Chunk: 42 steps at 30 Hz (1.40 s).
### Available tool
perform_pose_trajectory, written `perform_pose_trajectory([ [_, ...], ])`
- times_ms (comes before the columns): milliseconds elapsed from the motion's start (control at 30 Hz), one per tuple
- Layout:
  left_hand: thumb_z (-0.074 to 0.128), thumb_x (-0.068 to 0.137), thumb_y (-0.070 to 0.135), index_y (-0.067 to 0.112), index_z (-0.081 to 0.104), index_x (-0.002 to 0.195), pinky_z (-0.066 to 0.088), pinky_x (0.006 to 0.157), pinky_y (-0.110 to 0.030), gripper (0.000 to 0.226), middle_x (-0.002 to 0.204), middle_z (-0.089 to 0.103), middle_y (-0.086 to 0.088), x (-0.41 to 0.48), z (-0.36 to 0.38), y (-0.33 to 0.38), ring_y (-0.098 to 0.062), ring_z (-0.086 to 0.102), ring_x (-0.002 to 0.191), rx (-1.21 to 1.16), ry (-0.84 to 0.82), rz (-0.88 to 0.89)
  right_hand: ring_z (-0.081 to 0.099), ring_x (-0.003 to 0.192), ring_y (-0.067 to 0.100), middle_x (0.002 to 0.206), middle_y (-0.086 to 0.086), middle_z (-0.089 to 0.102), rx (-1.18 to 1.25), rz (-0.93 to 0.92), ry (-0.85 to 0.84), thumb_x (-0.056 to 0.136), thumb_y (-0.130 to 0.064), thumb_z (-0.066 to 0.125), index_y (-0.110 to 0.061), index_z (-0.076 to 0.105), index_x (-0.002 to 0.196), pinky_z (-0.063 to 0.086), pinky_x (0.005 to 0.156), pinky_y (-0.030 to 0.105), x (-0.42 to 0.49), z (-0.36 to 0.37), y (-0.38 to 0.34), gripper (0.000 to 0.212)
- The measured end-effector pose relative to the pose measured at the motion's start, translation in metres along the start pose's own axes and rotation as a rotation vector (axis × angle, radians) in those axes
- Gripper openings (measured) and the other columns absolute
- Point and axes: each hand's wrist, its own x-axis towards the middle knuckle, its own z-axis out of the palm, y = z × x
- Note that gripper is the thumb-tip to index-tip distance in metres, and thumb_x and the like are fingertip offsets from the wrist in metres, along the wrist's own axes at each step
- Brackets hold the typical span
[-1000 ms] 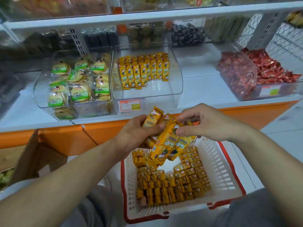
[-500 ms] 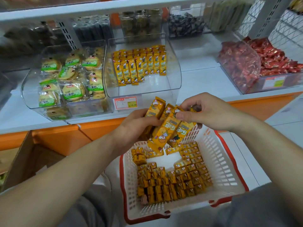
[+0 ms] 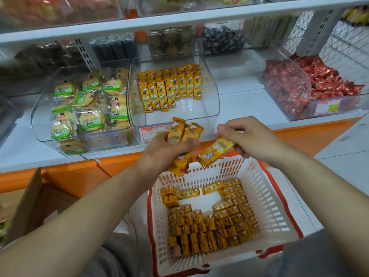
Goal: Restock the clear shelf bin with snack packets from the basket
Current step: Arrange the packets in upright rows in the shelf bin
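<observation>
Drawn apart since earlier, right hand (image 3: pixel 252 141) pinches one packet (image 3: pixel 216 152) while left hand (image 3: pixel 164 155) grips the remaining bundle (image 3: pixel 176 130), apparently to add singly to upright rows in the clear bin (image 3: pixel 211 92).

**Yellow-orange between red and green**

The yellow-orange snack packets (image 3: pixel 180 134) in the left hand (image 3: pixel 163 152) bear a cartoon figure, as does the 1 yellow-orange packet (image 3: pixel 216 151) in the right hand (image 3: pixel 251 138). Below the hands, the white slotted plastic basket (image 3: pixel 269 206) has a red rim. Farther left, round biscuit packs (image 3: pixel 87 108) carry green-and-white labels.
</observation>
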Motion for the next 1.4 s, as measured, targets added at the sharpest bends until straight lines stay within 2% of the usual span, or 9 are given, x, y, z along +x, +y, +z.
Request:
perform_pose_trajectory([
  [133,0.091,0.065,0.045,0.020,0.073,0.095,0.059,0.062,-0.034,0.042,0.083,0.079,-0.006,0.001,-0.008,0.006,-0.024,0.077,0.072,-0.055,0.141,0.043,0.068,0.056,0.024,0.073,0.009,0.062,0.427,0.151,0.101,0.081,-0.047,0.069,-0.011,0.067,0.084,0.055,0.050,0.028,-0.004,0.005,0.001,0.036],
  [267,0.089,0.074,0.037,0.030,0.077,0.087,0.063,0.069,-0.043,0.020,0.090,0.080,-0.006,-0.004,-0.001,0.008,-0.028,0.078,0.080,-0.129,0.169,0.076,0.074,0.078,0.032,0.086,0.012,0.071,0.644,0.220,-0.012,0.069,-0.041,0.078,-0.011,0.063,0.101,0.059,0.058,0.033,-0.009,0.036,-0.007,0.046],
  [400,0.088,0.065,0.041,0.024,0.075,0.096,0.061,0.085,-0.053,0.038,0.096,0.080,-0.004,-0.006,-0.002,0.017,-0.029,0.078,0.088,-0.129,0.180,0.107,0.072,0.094,0.030,0.106,0.019,0.070,0.491,0.135,-0.125,0.089,-0.024,0.071,-0.026,0.060,0.127,0.060,0.066,0.036,-0.007,0.057,-0.023,0.039],
  [533,0.089,0.075,0.036,0.024,0.070,0.103,0.063,0.073,-0.038,0.036,0.089,0.080,0.007,0.002,-0.021,0.031,-0.017,0.078,0.083,-0.056,0.260,0.175,0.074,0.087,0.030,0.112,0.011,0.067,0.406,0.112,-0.039,0.087,-0.016,0.074,-0.030,0.047,0.139,0.060,0.064,0.038,0.019,0.053,-0.038,0.060],
  [833,0.087,0.073,0.042,0.020,0.062,0.116,0.064,0.076,-0.048,0.054,0.095,0.077,0.003,0.017,-0.080,0.045,-0.017,0.076,0.084,0.049,0.436,0.243,0.063,0.084,0.024,0.087,-0.002,0.060,-0.083,0.048,0.168,0.080,-0.014,0.081,-0.029,0.046,0.114,0.055,0.087,0.050,0.177,0.045,-0.025,0.050],
  [1000,0.088,0.073,0.039,0.027,0.062,0.111,0.064,0.072,-0.035,0.047,0.091,0.077,0.012,0.027,-0.086,0.040,-0.008,0.075,0.080,0.068,0.395,0.252,0.067,0.101,0.033,0.107,0.014,0.070,-0.213,0.058,0.219,0.079,-0.003,0.079,-0.016,0.054,0.127,0.053,0.093,0.051,0.255,0.051,0.003,0.056],
  [1100,0.088,0.073,0.040,0.030,0.061,0.108,0.063,0.072,-0.031,0.045,0.088,0.076,0.017,0.033,-0.090,0.036,-0.004,0.075,0.078,0.080,0.371,0.253,0.067,0.106,0.027,0.114,0.008,0.072,-0.314,0.046,0.267,0.078,-0.007,0.080,-0.015,0.060,0.128,0.052,0.096,0.045,0.282,0.054,0.014,0.055],
  [1233,0.087,0.072,0.043,0.031,0.060,0.108,0.062,0.073,-0.029,0.046,0.089,0.076,0.017,0.039,-0.094,0.032,-0.002,0.074,0.078,0.107,0.370,0.247,0.068,0.097,0.027,0.103,0.009,0.073,-0.351,0.070,0.285,0.076,-0.006,0.080,-0.011,0.060,0.118,0.055,0.087,0.040,0.292,0.062,0.027,0.047],
  [1400,0.087,0.071,0.044,0.032,0.060,0.107,0.059,0.063,-0.017,0.047,0.087,0.075,0.021,0.043,-0.093,0.029,0.001,0.073,0.076,0.122,0.373,0.256,0.063,0.077,0.023,0.078,0.003,0.066,-0.308,0.073,0.333,0.077,-0.006,0.079,-0.018,0.047,0.091,0.041,0.056,0.025,0.290,0.070,0.035,0.037],
])
